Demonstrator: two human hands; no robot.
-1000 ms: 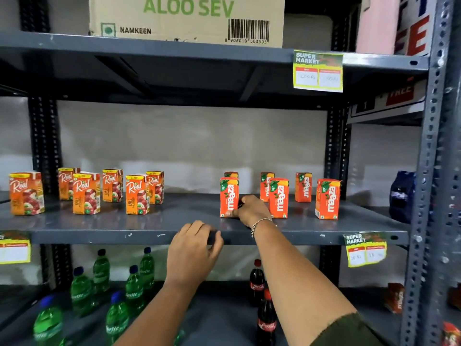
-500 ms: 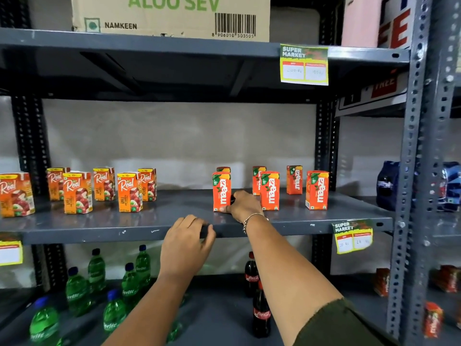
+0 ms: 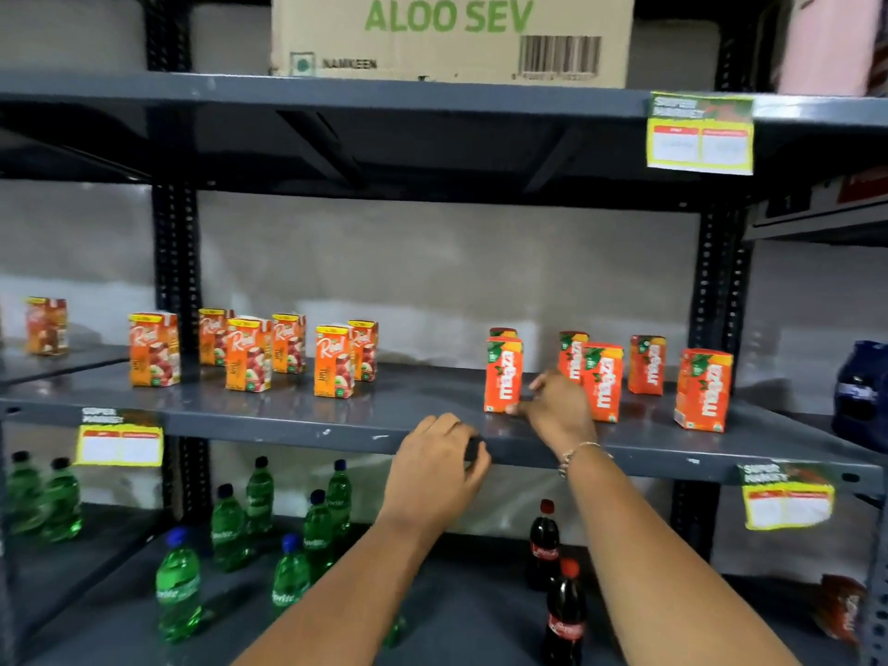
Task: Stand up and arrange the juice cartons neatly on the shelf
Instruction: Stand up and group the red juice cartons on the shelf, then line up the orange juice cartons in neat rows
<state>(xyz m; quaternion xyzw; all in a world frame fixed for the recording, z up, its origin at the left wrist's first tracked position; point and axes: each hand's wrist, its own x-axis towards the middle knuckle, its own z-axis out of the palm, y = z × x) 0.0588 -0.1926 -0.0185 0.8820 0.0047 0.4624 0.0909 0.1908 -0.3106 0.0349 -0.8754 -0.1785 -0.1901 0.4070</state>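
Several orange Maaza juice cartons stand upright on the right part of the grey middle shelf [image 3: 269, 418]. My right hand [image 3: 557, 411] is at the base of the front left Maaza carton [image 3: 502, 374], thumb and fingertips pinching its lower right side. A second Maaza carton [image 3: 601, 383] stands just right of that hand, and another [image 3: 702, 389] is further right. Several Real juice cartons [image 3: 247, 354] stand upright in loose rows on the left part. My left hand [image 3: 437, 466] grips the shelf's front edge.
A cardboard box marked ALOO SEV [image 3: 451, 36] sits on the top shelf. Green soda bottles [image 3: 288, 531] and cola bottles [image 3: 543, 545] stand on the lower shelf. Yellow price tags [image 3: 699, 134] hang from the shelf edges. A dark blue pack [image 3: 860, 386] is at far right.
The view has swung back to the left and blurred slightly. Both hands keep their places, the left on the shelf edge and the right at the front left Maaza carton.
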